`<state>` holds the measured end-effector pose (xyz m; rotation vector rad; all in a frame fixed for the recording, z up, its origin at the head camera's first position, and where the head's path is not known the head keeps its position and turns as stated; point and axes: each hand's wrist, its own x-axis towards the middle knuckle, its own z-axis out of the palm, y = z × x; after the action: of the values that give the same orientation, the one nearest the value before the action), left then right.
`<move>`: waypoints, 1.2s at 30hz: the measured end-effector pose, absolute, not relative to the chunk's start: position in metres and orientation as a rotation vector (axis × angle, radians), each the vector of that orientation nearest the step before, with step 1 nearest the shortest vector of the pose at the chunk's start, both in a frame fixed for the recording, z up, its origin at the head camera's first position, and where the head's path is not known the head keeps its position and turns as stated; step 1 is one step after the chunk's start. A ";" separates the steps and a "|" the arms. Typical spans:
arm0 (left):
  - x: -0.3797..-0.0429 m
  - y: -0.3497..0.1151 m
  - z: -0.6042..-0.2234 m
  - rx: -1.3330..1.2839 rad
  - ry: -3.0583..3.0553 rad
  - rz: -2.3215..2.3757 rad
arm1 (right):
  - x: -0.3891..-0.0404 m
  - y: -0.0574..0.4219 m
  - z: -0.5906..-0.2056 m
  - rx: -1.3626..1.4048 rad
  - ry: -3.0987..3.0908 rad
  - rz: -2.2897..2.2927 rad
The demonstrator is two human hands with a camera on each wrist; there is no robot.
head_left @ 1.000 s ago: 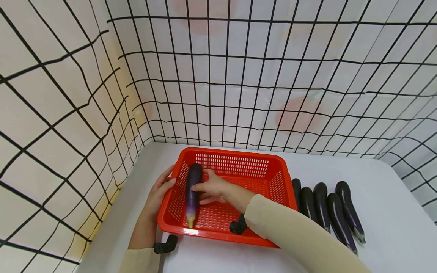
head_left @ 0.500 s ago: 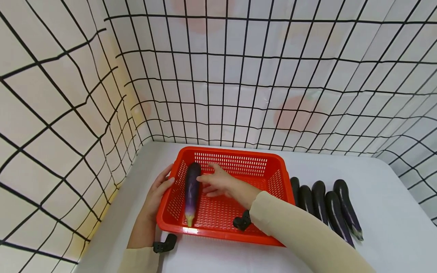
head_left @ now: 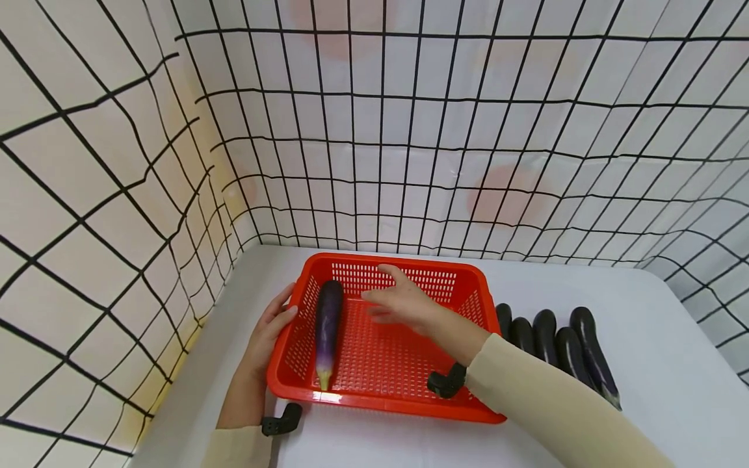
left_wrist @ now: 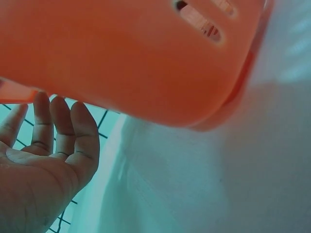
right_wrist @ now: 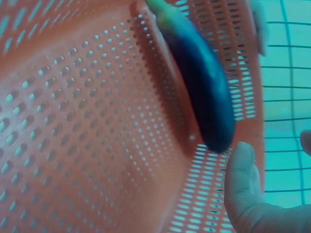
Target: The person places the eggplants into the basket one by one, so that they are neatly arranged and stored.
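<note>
A red plastic basket (head_left: pixel 374 409) with slotted walls stands on the white table. One purple eggplant (head_left: pixel 329 331) lies lengthwise inside, along the left wall, its pale stem end toward the near rim. My left hand (head_left: pixel 268 335) touches the outside of the basket's left rim; in the left wrist view its fingers (left_wrist: pixel 63 121) reach up to the rim, fairly straight. Over the basket's inside, to the right of the eggplant and apart from it, my right hand (head_left: pixel 404 304) has its fingers spread and holds nothing. The right wrist view shows that eggplant (right_wrist: pixel 201 82) near the fingers.
Several dark eggplants (head_left: pixel 544 335) lie side by side on the table to the right of the basket, partly behind the right sleeve. Black grid mesh (head_left: pixel 386 140) rises at the back and both sides, in front of white sheeting.
My right hand has let go of the eggplant and moved away to the right, its fingers opening. The eggplant stays along the left wall. My left hand stays at the rim.
</note>
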<state>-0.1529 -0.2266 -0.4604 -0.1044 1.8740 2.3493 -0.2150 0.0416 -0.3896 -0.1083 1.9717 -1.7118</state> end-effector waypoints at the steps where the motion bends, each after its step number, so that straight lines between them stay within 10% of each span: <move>1: -0.153 -0.227 -0.461 -0.104 1.875 2.348 | -0.213 0.046 -0.388 -0.120 1.976 -1.711; 36: -0.151 -0.226 -0.460 -0.119 1.847 2.342 | -0.131 0.242 -0.365 -0.270 2.783 -1.487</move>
<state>-0.1506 -0.2256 -0.4598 -0.1193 1.8469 2.3425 -0.1314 0.2423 -0.3650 -0.2696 2.7834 -1.4865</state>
